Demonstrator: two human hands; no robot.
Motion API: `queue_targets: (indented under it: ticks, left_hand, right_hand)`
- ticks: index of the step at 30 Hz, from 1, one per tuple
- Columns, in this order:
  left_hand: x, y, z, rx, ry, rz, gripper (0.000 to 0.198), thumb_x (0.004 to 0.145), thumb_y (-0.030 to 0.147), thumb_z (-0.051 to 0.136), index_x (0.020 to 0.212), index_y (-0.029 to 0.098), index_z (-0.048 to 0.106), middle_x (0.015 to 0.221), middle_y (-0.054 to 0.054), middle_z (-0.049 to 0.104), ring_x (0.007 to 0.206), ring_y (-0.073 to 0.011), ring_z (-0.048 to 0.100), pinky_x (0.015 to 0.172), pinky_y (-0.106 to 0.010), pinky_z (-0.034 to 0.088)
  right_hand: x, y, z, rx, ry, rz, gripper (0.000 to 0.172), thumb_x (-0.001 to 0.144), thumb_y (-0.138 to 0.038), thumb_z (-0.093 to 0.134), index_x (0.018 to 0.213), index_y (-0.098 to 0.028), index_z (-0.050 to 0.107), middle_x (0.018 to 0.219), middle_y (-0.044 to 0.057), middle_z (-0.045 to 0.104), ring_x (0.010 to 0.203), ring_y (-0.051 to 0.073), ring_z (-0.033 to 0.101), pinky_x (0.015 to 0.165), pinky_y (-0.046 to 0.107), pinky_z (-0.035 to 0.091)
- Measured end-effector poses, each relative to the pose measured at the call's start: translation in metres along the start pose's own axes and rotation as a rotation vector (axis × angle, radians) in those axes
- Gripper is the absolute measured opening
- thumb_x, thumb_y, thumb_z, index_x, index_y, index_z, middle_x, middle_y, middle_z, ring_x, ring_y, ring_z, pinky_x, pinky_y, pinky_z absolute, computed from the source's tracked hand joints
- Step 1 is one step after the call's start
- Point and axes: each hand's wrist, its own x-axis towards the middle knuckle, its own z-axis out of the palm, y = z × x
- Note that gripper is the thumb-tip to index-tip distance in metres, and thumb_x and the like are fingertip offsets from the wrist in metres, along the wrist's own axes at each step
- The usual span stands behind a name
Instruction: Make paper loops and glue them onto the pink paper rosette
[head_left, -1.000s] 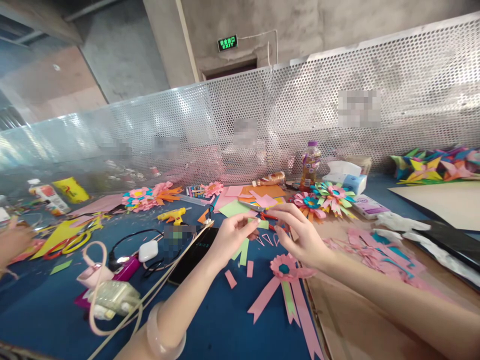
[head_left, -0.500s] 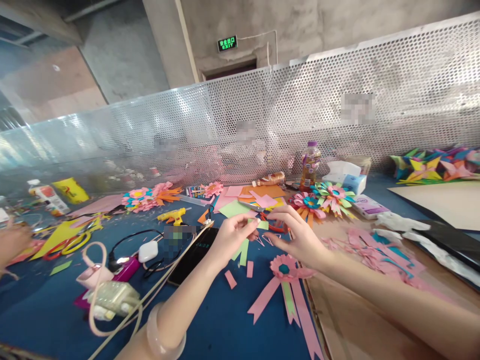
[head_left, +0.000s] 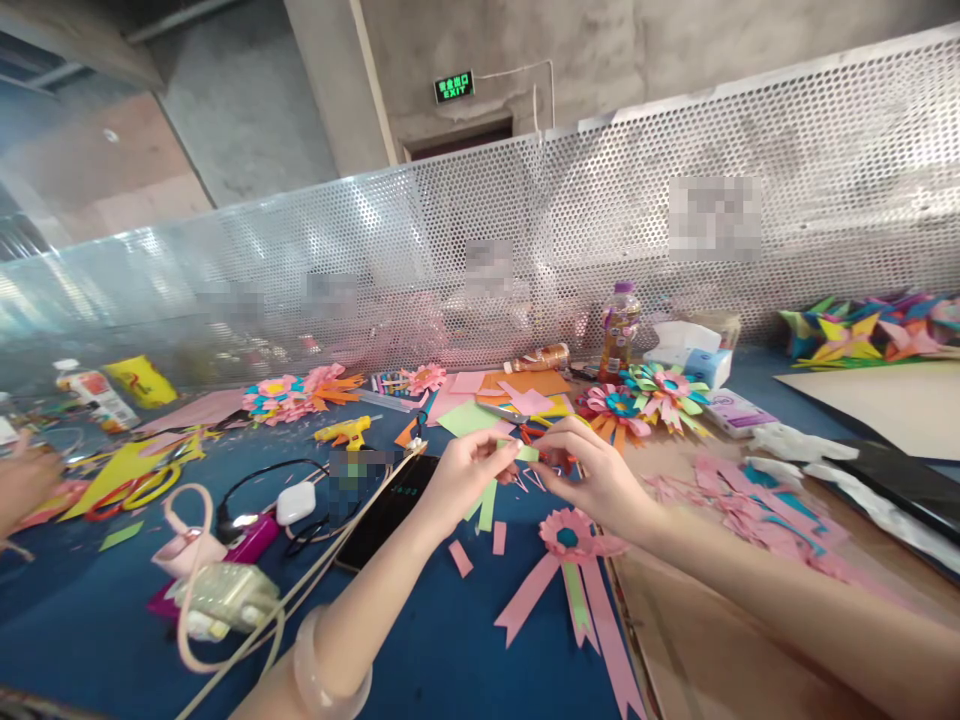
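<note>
A small light-green paper strip (head_left: 527, 454) is held up between my two hands over the table. My left hand (head_left: 476, 470) pinches its left end between thumb and fingers. My right hand (head_left: 589, 470) has its fingertips closed at the strip's right end. Below my right hand lies a pink paper rosette (head_left: 568, 535) with a blue centre and pink and green ribbon tails. Green strips (head_left: 487, 507) and two small pink paper pieces (head_left: 461, 559) lie under my hands. Scissors with red handles, partly hidden, lie just behind my fingers.
Left of my left arm are a black phone (head_left: 386, 510), a yellow glue gun (head_left: 343, 432), cables and a charger (head_left: 229, 597). Paper flowers (head_left: 667, 385), a bottle (head_left: 620, 330) and tissues (head_left: 690, 362) stand behind. Another person's hand (head_left: 26, 485) is at far left.
My right hand has moved slightly left and its spread fingers have closed at the green strip's end. My left hand stays almost in place, still pinching the strip.
</note>
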Motion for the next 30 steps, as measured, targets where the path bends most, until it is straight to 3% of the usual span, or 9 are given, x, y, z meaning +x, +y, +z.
queue_targets:
  ticks: [5, 12, 18, 23, 30]
  left_hand:
    - [0.000, -0.001, -0.001, -0.001, -0.011, 0.006, 0.025, 0.079, 0.038, 0.060, 0.088, 0.015, 0.065, 0.065, 0.000, 0.062, 0.064, -0.0142, 0.058, 0.065, -0.025, 0.046]
    - [0.005, -0.007, -0.004, -0.060, 0.052, 0.000, 0.025, 0.077, 0.036, 0.061, 0.089, 0.014, 0.064, 0.068, -0.001, 0.063, 0.064, -0.0142, 0.059, 0.067, -0.027, 0.047]
    - [0.004, -0.005, -0.002, -0.049, 0.069, -0.008, 0.025, 0.077, 0.036, 0.062, 0.087, 0.013, 0.064, 0.067, -0.001, 0.063, 0.063, -0.0139, 0.060, 0.065, -0.026, 0.047]
    - [0.005, -0.005, -0.003, -0.008, 0.098, -0.007, 0.024, 0.079, 0.036, 0.060, 0.088, 0.013, 0.064, 0.068, -0.002, 0.064, 0.065, -0.0144, 0.061, 0.068, -0.027, 0.048]
    - [0.008, -0.014, -0.006, 0.100, 0.064, -0.002, 0.028, 0.079, 0.039, 0.058, 0.092, 0.015, 0.065, 0.079, -0.005, 0.068, 0.075, -0.0186, 0.064, 0.067, -0.028, 0.048]
  right_hand:
    - [-0.001, 0.001, 0.001, 0.024, -0.019, 0.019, 0.009, 0.085, -0.021, 0.056, 0.094, -0.020, 0.056, 0.086, 0.005, 0.055, 0.064, 0.012, 0.055, 0.055, 0.028, 0.051]
    - [-0.001, 0.002, 0.002, 0.051, -0.006, 0.113, 0.025, 0.082, -0.027, 0.061, 0.106, -0.022, 0.054, 0.089, 0.004, 0.051, 0.068, 0.014, 0.053, 0.056, 0.028, 0.049]
    - [0.000, 0.003, 0.001, 0.208, 0.063, 0.285, 0.023, 0.078, -0.033, 0.066, 0.093, -0.022, 0.051, 0.082, 0.000, 0.050, 0.063, 0.012, 0.049, 0.058, 0.028, 0.045]
    - [0.002, 0.002, 0.000, 0.301, 0.093, 0.406, 0.020, 0.082, -0.037, 0.061, 0.073, -0.020, 0.054, 0.076, 0.001, 0.055, 0.068, 0.014, 0.053, 0.061, 0.029, 0.045]
    - [0.007, 0.001, -0.002, 0.329, 0.143, 0.463, 0.018, 0.082, -0.035, 0.059, 0.072, -0.020, 0.060, 0.069, -0.001, 0.056, 0.064, 0.013, 0.052, 0.060, 0.028, 0.042]
